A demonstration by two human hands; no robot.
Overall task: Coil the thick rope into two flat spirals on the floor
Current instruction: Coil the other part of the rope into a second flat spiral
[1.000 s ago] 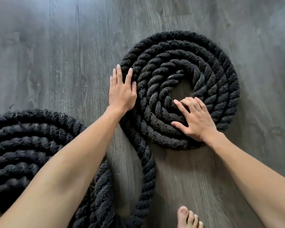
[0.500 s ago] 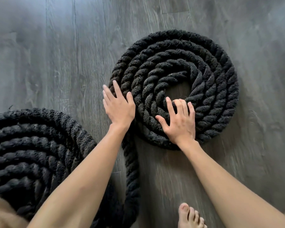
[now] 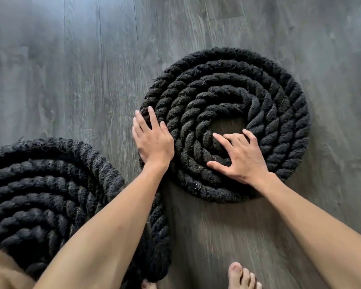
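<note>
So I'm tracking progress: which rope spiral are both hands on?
The right-hand spiral, with bare floor showing at its centre. The left hand presses its outer edge, the right hand its inner turns. The left spiral lies untouched.

grey wood-grain plank floor fills the view, with soft light across the boards

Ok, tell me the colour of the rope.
Black rope, with brownish flecks, seen from the head view.

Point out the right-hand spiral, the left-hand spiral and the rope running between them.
Right-hand spiral (image 3: 279, 97): head view, on its outer turns, far right side.
Left-hand spiral (image 3: 40, 184): head view, on its middle turns.
Connecting rope (image 3: 159, 232): head view, on the stretch beside the left forearm.
</note>
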